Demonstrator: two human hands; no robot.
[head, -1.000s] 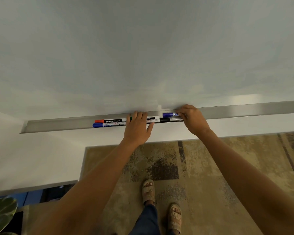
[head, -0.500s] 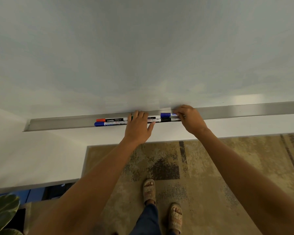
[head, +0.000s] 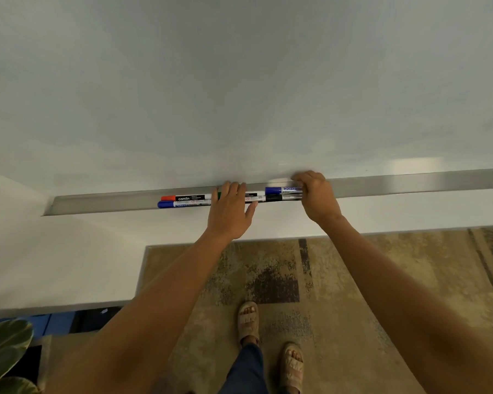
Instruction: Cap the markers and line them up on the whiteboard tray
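So, at least five markers lie on the tray: a red-capped one and a blue one at the left, one under the left hand, two stacked beside the right hand. Left hand lies flat, fingers together, pressing markers; right hand curls, pinching the blue-capped marker's end.

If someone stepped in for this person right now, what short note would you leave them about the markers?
Left hand: flat, fingers resting on the middle markers in the tray, gripping nothing.
Right hand: curled over the right ends of the blue-capped marker and the black-capped marker; whether it grips them is unclear.
Red-capped marker and a second blue marker lie side by side at the left.
Done: every visible cap is on, all in the tray.
Left: straighten the row.
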